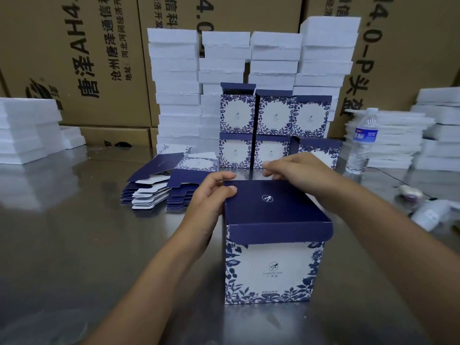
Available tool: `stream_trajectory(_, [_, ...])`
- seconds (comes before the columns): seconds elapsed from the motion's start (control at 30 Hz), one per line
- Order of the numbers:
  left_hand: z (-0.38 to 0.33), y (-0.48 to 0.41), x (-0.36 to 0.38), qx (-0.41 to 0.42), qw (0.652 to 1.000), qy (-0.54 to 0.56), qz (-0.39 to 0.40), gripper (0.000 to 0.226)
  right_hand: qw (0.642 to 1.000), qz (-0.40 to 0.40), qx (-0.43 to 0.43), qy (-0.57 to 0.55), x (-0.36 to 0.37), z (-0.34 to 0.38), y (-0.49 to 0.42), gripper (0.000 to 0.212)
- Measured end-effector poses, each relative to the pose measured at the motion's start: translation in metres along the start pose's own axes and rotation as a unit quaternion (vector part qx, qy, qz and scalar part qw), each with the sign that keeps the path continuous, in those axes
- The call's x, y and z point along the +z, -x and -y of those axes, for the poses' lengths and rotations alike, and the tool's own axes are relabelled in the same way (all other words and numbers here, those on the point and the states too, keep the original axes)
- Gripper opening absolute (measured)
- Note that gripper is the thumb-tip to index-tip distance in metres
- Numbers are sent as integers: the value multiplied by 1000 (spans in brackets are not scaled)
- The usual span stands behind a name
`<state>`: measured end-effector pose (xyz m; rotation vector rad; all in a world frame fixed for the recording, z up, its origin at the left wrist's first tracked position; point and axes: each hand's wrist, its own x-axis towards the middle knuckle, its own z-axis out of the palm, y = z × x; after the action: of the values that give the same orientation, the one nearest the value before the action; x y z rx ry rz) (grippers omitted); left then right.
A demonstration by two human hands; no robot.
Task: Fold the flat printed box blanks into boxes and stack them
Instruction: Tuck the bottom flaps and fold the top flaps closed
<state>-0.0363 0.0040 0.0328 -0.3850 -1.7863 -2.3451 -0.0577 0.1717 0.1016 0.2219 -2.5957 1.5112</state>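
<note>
A folded blue-and-white floral box (272,270) stands upright on the steel table in front of me, its navy lid flap lying over the top with the tuck flap hanging outside the front. My left hand (211,192) grips the lid's far left corner, thumb on top. At the lid's far edge rests my right hand (296,171), fingers curled over it. Two piles of flat box blanks (159,188) lie to the left behind the box. Several finished boxes (273,128) are stacked in two rows at the back.
Tall stacks of white foam inserts (176,88) rise behind the finished boxes, with more foam at far left (22,130) and far right (438,130). A water bottle (362,143) stands at the right. Brown cartons (74,58) form the back wall.
</note>
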Motion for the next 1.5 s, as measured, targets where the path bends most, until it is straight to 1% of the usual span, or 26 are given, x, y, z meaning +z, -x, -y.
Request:
stream_trajectory(0.1, [-2, 1, 0, -29, 999, 11, -6, 22, 998, 27, -7, 61, 9, 0, 0, 30])
stream_trajectory(0.2, [-10, -3, -2, -66, 998, -15, 9, 23, 997, 33, -20, 67, 10, -3, -1, 28])
stream_trajectory(0.3, [-23, -14, -2, -100, 990, -94, 20, 22, 997, 40, -14, 65, 11, -4, -4, 26])
stream_trajectory(0.4, [-34, -24, 5, -130, 969, -207, 19, 10, 997, 51, -8, 53, 11, -5, -5, 27])
stream_trajectory(0.47, [-35, -29, 10, -145, 958, -246, 26, 8, 997, 53, -7, 46, 10, -5, -5, 27])
stream_trajectory(0.63, [-34, -33, 13, -142, 962, -233, 25, 18, 998, 49, 0, 43, 10, -8, -8, 27])
stream_trajectory(0.73, [-34, -33, 13, -138, 961, -239, 24, 19, 998, 46, 7, 37, 10, -8, -7, 27])
stream_trajectory(0.83, [-34, -30, 14, -137, 965, -224, 22, 14, 999, 37, 21, 31, 9, -8, -4, 23])
stream_trajectory(0.9, [-33, -28, 14, -134, 968, -210, 16, 16, 999, 30, 33, 24, 8, -7, -2, 21])
stream_trajectory(0.97, [-31, -25, 13, -125, 969, -214, -9, 20, 999, 23, 42, 24, 8, -7, 0, 21])
stream_trajectory(1.03, [-27, -24, 10, -100, 965, -236, -52, 28, 998, 7, 52, 23, 7, -6, 1, 20])
stream_trajectory(1.1, [-25, -23, 8, -82, 963, -243, -77, 29, 998, 0, 62, 22, 7, -5, 2, 21])
stream_trajectory(1.23, [-27, -22, 10, -89, 962, -249, -67, 35, 997, 8, 77, 15, 7, -5, 3, 21])
stream_trajectory(1.33, [-27, -23, 10, -94, 961, -251, -68, 35, 996, 4, 94, 4, 6, -4, 4, 23])
stream_trajectory(1.5, [-25, -21, 10, -89, 967, -226, -76, 39, 988, -42, 148, -19, 3, -8, 7, 30])
